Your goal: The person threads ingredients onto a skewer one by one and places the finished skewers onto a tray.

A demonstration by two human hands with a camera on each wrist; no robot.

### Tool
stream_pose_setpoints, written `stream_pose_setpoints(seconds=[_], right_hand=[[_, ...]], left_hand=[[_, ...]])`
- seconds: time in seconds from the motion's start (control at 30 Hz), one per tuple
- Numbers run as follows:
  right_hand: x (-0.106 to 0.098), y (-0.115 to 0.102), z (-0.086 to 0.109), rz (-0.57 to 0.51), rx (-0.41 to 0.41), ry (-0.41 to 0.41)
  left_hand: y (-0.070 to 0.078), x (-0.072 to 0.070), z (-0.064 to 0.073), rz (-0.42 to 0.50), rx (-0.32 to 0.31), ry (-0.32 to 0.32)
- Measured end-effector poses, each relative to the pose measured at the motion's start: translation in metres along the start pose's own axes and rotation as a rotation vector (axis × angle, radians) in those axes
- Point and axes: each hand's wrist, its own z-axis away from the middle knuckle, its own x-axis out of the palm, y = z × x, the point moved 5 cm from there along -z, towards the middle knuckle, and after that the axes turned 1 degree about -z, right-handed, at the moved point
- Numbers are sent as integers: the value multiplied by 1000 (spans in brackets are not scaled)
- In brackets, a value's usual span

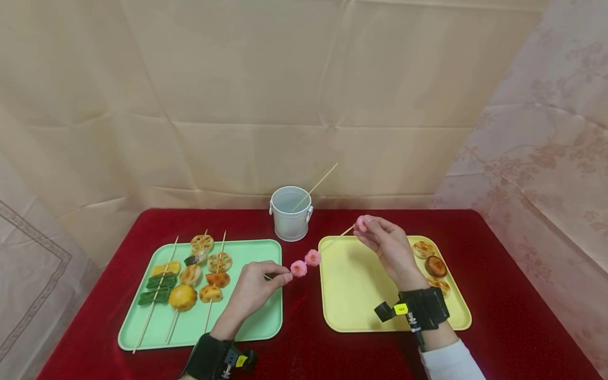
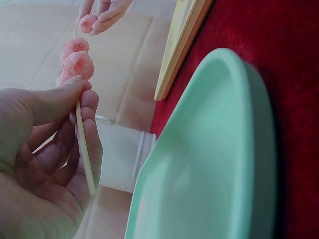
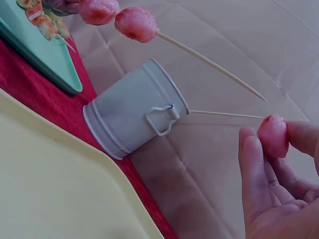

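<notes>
My left hand (image 1: 256,287) pinches a wooden skewer (image 3: 212,64) near its lower part, between thumb and fingers. Two pink balls (image 3: 137,24) are threaded on it, side by side just past the thumb. The pointed end slants up to the right, bare beyond the balls. Between thumb and fingertips, my right hand (image 1: 391,250) holds a third pink ball (image 3: 273,135) above the yellow tray's far edge. In the right wrist view the skewer's tip stands a short way off this ball. The left wrist view shows the skewer's blunt end (image 2: 87,159) crossing the palm.
A green tray (image 1: 266,332) on the left carries several loaded skewers. On the right, a yellow tray (image 1: 351,306) has a few browned round slices (image 1: 436,266) along its right side. Behind them stands a small white bucket (image 1: 291,224) with one bare skewer (image 1: 323,179). Red cloth (image 1: 304,348) covers the table.
</notes>
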Motion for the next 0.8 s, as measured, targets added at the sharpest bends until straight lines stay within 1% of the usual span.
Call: stream_pose_setpoints(seconds=[0.07, 0.17, 0.37, 0.6, 0.7, 0.8], right_hand=[[-1, 1, 0, 17, 7, 20], [-1, 1, 0, 16, 9, 33], [2, 0, 0, 5, -12, 26], [6, 1, 1, 43, -39, 16], [8, 0, 2, 86, -51, 17], [10, 0, 4, 175, -64, 27]], left_hand=[[0, 0, 0, 2, 1, -1], [0, 0, 0, 2, 2, -5], [0, 1, 1, -1, 0, -11], [0, 1, 1, -1, 11, -14], [-1, 1, 1, -3, 14, -15], [-1, 2, 1, -6, 14, -16]])
